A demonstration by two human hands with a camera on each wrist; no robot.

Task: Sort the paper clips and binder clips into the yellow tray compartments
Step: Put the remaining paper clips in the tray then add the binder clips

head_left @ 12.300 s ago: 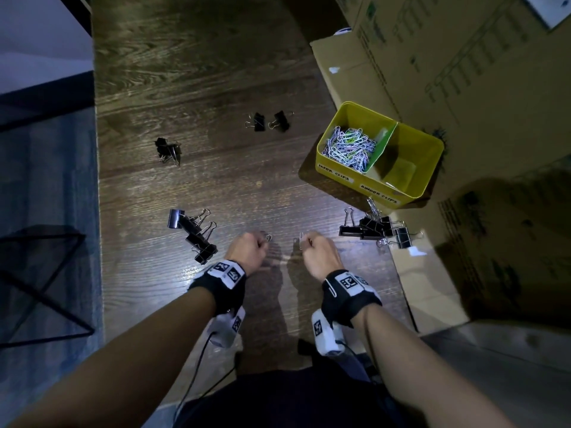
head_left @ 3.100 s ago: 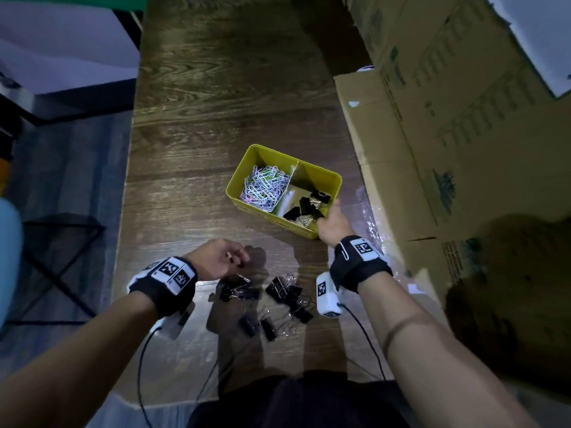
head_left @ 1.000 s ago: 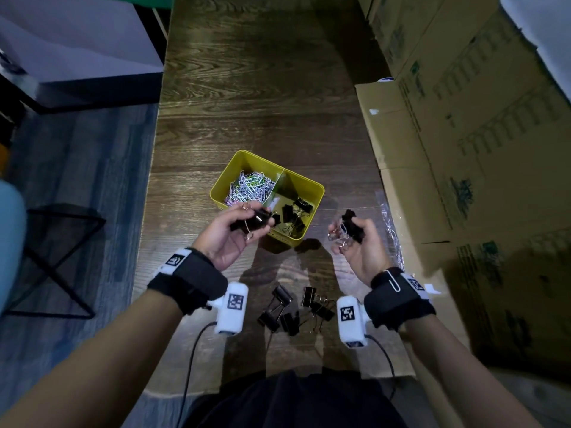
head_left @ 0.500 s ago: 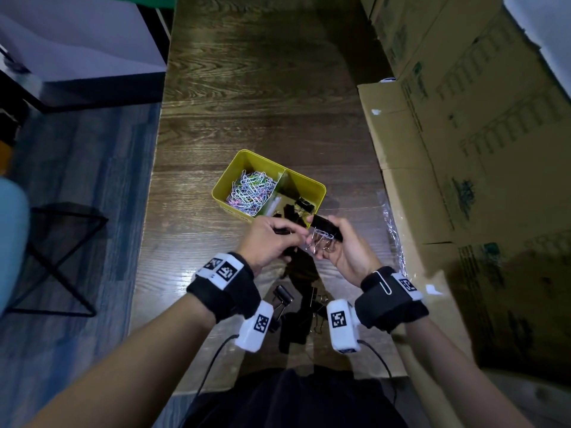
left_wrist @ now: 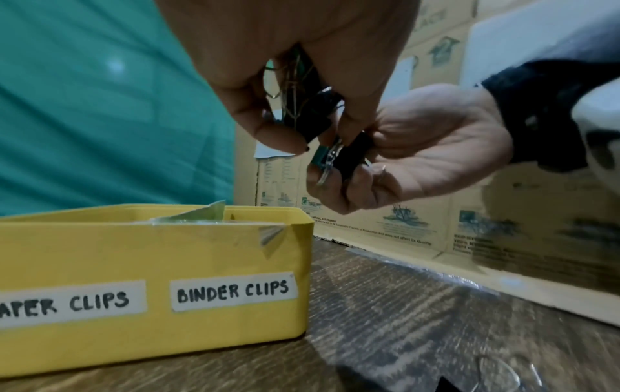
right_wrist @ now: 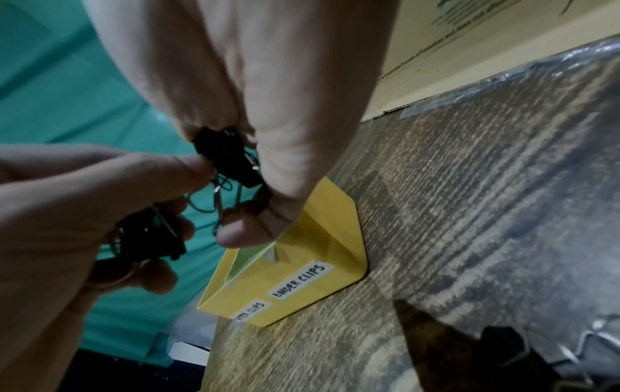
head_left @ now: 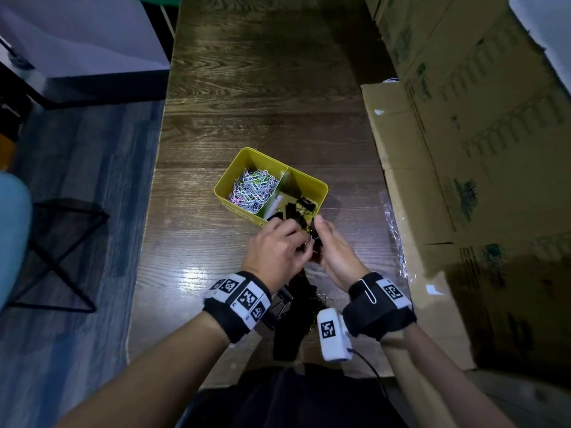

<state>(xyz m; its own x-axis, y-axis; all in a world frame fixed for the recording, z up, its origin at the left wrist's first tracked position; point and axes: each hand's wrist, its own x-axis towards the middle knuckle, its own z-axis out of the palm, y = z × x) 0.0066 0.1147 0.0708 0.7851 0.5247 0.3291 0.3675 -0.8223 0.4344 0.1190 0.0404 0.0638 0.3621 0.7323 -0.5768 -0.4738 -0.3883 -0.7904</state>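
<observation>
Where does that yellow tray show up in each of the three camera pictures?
Head: yellow tray sits mid-frame on the table, just beyond both hands.
Left wrist: it fills the lower left, labels facing the camera.
Right wrist: it is low centre, tilted, below the fingers.
Shared landmark: the BINDER CLIPS label in both wrist views.

The far half of the table lies bare, open for a reach. Along its right edge cardboard boxes wall off that side. The yellow tray stands mid-table, both hands crowd just before its near wall, and loose binder clips clutter the near edge.
</observation>
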